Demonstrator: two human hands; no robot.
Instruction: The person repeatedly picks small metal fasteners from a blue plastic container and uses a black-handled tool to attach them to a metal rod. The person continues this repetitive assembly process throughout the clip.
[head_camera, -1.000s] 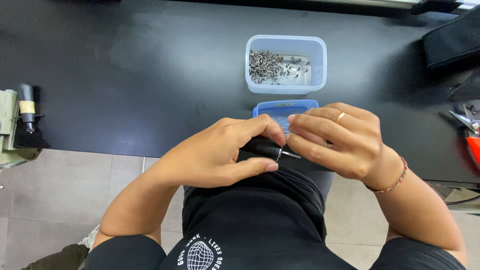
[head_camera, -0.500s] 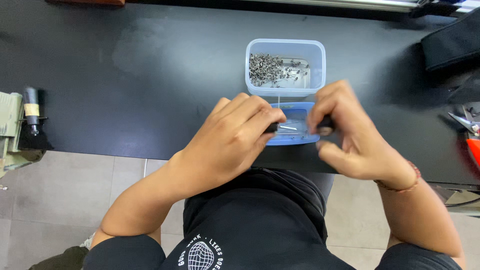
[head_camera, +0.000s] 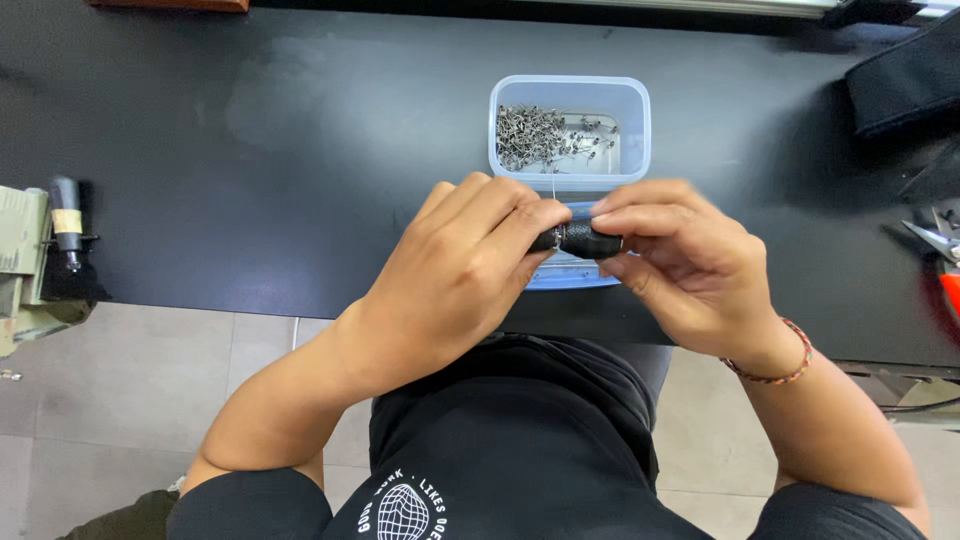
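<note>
My left hand (head_camera: 465, 265) and my right hand (head_camera: 675, 265) meet over the near edge of the black table (head_camera: 250, 150). Between their fingertips they pinch a short black cylindrical part (head_camera: 585, 240), lying crosswise; a thin metal pin shows at its left end. Just beyond the hands stands a clear blue-tinted plastic box (head_camera: 570, 130) holding several small metal parts. A blue lid (head_camera: 570, 275) lies under the hands, mostly hidden.
A black pouch (head_camera: 905, 85) lies at the table's far right. Pliers with red handles (head_camera: 940, 260) sit at the right edge. A tool on a stand (head_camera: 50, 260) is at the left, off the table. Tiled floor lies below.
Both hands moved up from my lap onto the table edge, over the blue lid. The black part now shows plainly between the fingertips.
</note>
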